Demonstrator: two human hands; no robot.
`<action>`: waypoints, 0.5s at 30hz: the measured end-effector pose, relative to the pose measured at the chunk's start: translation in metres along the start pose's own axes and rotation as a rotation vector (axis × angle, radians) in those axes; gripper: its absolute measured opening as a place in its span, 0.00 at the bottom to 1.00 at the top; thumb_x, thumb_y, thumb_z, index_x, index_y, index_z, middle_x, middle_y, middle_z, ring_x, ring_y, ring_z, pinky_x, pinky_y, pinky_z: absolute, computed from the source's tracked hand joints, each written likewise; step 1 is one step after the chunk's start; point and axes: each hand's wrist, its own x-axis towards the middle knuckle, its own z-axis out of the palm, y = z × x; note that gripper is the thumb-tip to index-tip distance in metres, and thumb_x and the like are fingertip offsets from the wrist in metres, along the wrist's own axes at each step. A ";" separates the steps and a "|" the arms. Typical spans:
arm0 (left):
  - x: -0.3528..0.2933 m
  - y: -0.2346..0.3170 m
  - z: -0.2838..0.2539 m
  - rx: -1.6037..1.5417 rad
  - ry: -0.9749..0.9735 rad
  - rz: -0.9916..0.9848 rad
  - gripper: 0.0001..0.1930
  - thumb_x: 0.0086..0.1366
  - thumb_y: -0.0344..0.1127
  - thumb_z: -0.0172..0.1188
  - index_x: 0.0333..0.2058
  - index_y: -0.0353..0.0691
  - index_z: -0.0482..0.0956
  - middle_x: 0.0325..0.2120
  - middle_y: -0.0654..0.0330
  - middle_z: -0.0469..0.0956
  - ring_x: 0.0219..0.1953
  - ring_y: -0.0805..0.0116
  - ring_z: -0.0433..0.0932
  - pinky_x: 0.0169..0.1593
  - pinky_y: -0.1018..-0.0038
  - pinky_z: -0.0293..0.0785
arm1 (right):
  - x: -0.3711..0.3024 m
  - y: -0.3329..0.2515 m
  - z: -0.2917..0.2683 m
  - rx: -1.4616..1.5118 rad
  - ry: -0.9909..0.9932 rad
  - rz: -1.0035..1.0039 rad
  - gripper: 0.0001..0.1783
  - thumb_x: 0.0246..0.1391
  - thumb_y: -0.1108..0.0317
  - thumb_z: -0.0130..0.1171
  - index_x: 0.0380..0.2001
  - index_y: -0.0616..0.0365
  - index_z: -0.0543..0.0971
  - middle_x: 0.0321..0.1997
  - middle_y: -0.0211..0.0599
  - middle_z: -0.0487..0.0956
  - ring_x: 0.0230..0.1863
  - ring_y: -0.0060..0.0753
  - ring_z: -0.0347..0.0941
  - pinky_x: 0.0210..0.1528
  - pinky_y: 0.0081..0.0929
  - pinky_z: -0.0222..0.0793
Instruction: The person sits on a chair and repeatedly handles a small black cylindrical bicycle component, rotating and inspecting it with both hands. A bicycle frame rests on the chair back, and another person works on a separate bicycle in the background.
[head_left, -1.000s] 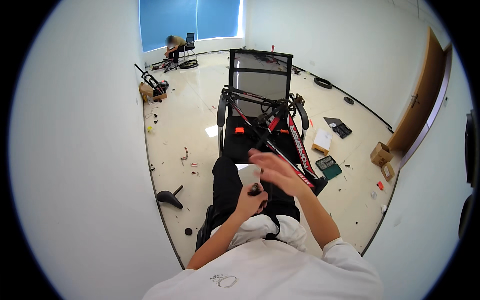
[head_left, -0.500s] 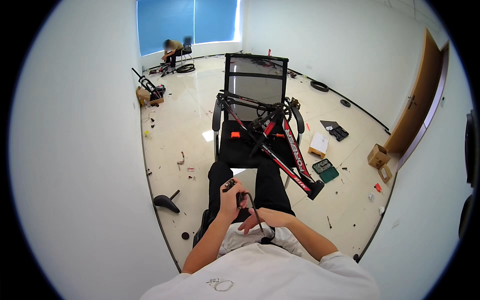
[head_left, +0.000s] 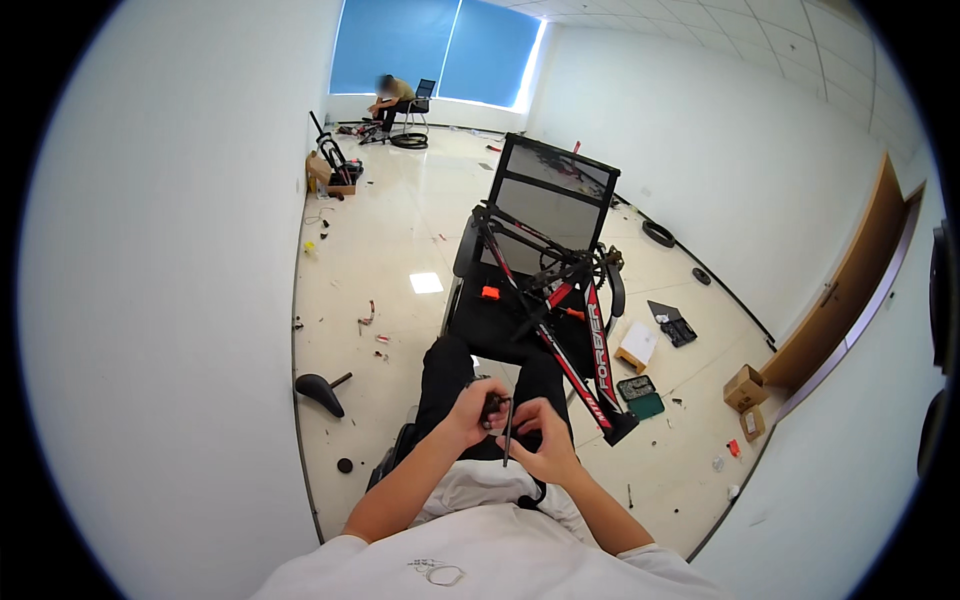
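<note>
**Both hands closed on a small dark part and thin rod over the lap**

Left of the seated person, a black bicycle saddle (head_left: 318, 390) lies on the floor (head_left: 350, 260) near the left wall, with a small round black piece (head_left: 344, 465) just below it. Scattered small bits lie further up the floor.

At centre, the left hand (head_left: 470, 410) is curled around a small dark part (head_left: 492, 405), fingers wrapped tight. The right hand (head_left: 535, 450) sits just beside it, pinching a thin dark rod (head_left: 507, 432) that runs downward from the part. The 2 hands are touching or nearly so, held above the person's black trousers.

Directly ahead, a black office chair (head_left: 550, 200) carries a black and red bicycle frame (head_left: 560, 330), which leans off the seat's right edge down to the floor.

To the right, a white box (head_left: 637, 345), a green tool case (head_left: 640, 395), a black case (head_left: 672, 323) and 2 cardboard boxes (head_left: 745, 388) lie on the floor near the right wall. A wooden door (head_left: 850, 290) stands in that wall.

At the far end, another person (head_left: 390, 95) sits by the blue window.
</note>
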 end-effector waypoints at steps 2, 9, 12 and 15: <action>0.003 -0.012 -0.002 0.081 -0.040 -0.115 0.08 0.55 0.35 0.56 0.21 0.40 0.69 0.15 0.64 0.68 0.13 0.77 0.62 0.18 0.79 0.58 | 0.012 -0.019 -0.010 -0.139 0.059 -0.332 0.25 0.36 0.69 0.72 0.37 0.60 0.70 0.41 0.42 0.71 0.43 0.37 0.71 0.40 0.28 0.69; 0.003 -0.067 -0.012 0.196 -0.204 -0.265 0.05 0.56 0.34 0.57 0.26 0.40 0.73 0.19 0.65 0.70 0.19 0.78 0.68 0.22 0.79 0.64 | 0.015 -0.011 0.005 -0.137 -0.378 -0.397 0.11 0.39 0.75 0.65 0.31 0.59 0.78 0.24 0.36 0.76 0.26 0.36 0.74 0.31 0.27 0.72; 0.008 -0.066 -0.008 0.217 -0.166 -0.210 0.04 0.55 0.33 0.58 0.26 0.41 0.73 0.19 0.64 0.70 0.19 0.77 0.68 0.22 0.78 0.64 | 0.025 -0.011 0.004 0.038 -0.385 -0.213 0.08 0.45 0.76 0.61 0.32 0.60 0.78 0.23 0.35 0.78 0.23 0.28 0.76 0.27 0.22 0.73; 0.007 -0.057 -0.010 0.221 -0.133 -0.167 0.04 0.55 0.32 0.59 0.26 0.41 0.73 0.20 0.64 0.71 0.20 0.77 0.69 0.22 0.78 0.65 | 0.041 -0.005 0.003 0.252 -0.326 0.011 0.08 0.45 0.75 0.62 0.32 0.60 0.78 0.23 0.30 0.78 0.24 0.19 0.76 0.28 0.21 0.73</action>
